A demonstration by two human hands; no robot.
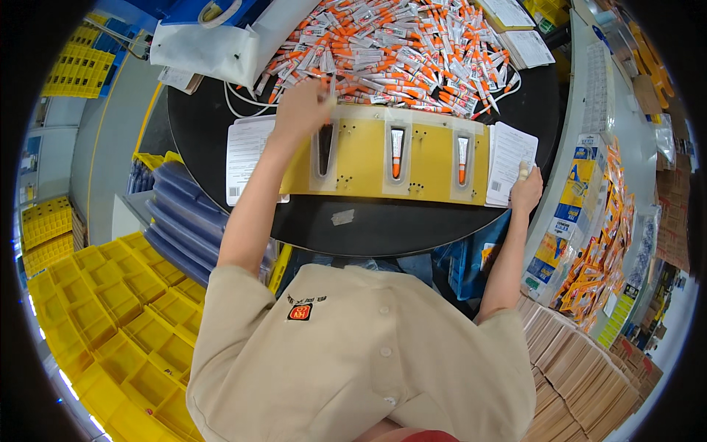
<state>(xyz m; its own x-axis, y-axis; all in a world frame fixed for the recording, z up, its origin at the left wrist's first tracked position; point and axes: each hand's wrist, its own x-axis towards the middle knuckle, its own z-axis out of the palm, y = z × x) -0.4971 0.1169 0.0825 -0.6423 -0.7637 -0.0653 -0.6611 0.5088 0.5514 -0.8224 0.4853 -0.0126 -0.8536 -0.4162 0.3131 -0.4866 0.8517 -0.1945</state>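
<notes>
A long yellow fixture plate [434,158] lies across the round black table with three clear-rimmed slots. Small white tubes with orange caps sit in two slots: the middle tube [397,153] and the right tube [462,160]. The left slot [324,151] looks dark, with no tube visible. Just above that slot is my left hand [303,109], fingers pinched together; what they hold is blurred. At the plate's right end, my right hand [526,191] has its covered fingertips closed on the edge of a white printed card [513,155] on a stack.
A large heap of orange-capped tubes [390,51] lies behind the plate. Another card stack [247,151] is at its left end. A white bag [202,55] stands far left. Yellow trays [110,309], orange packets [600,250] and cardboard stacks [582,361] surround the table [383,228].
</notes>
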